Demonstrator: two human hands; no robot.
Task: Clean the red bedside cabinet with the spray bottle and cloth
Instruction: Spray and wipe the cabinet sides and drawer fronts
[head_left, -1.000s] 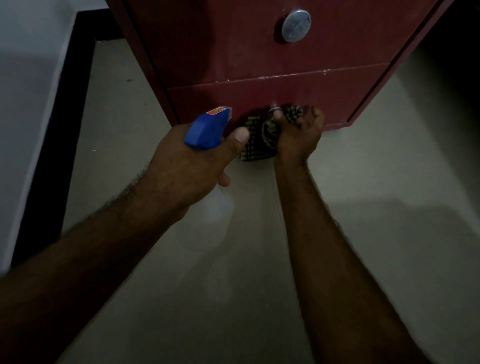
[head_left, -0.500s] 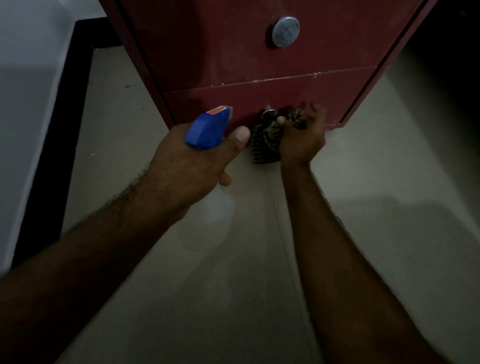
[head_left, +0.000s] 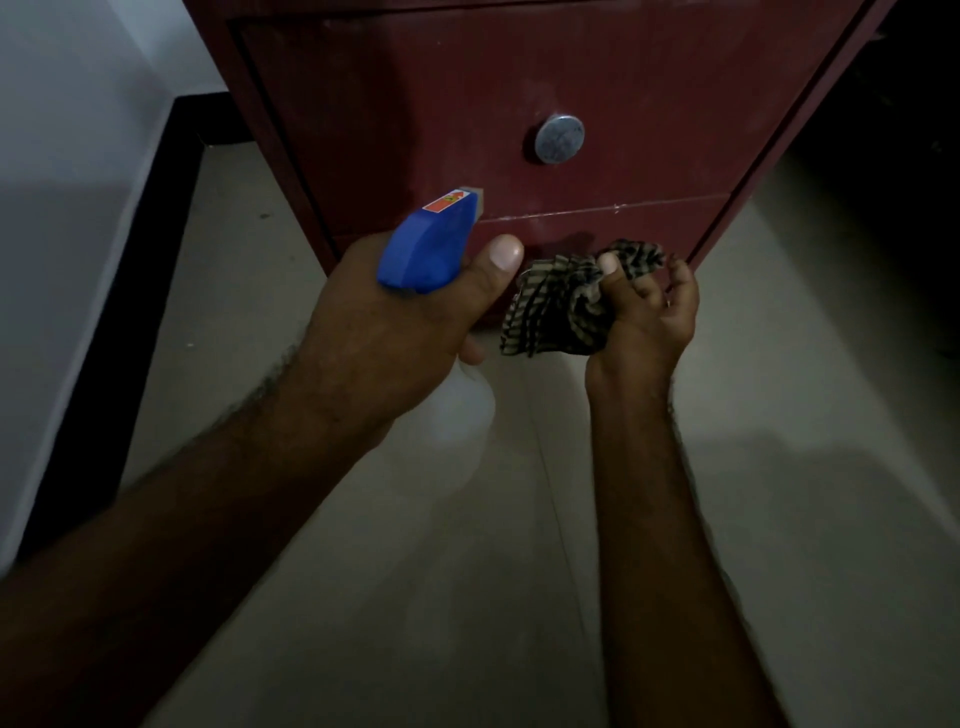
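With my left hand (head_left: 395, 327) wrapped round the spray bottle (head_left: 426, 247) and right hand (head_left: 647, 317) pinching the bunched cloth (head_left: 558, 309), I'd mist the lower drawer (head_left: 649, 226) lightly, then wipe evenly.

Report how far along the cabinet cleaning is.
Done: nothing plainly finished; dim light hides it. In hand: left hand grips the spray bottle, nozzle toward the red cabinet; right hand holds the bunched cloth by the lower drawer. Left: pale smudges show near the knob.

Red cabinet (head_left: 415, 104), blue-headed spray bottle (head_left: 426, 249), dark-and-beige checked cloth (head_left: 561, 306)
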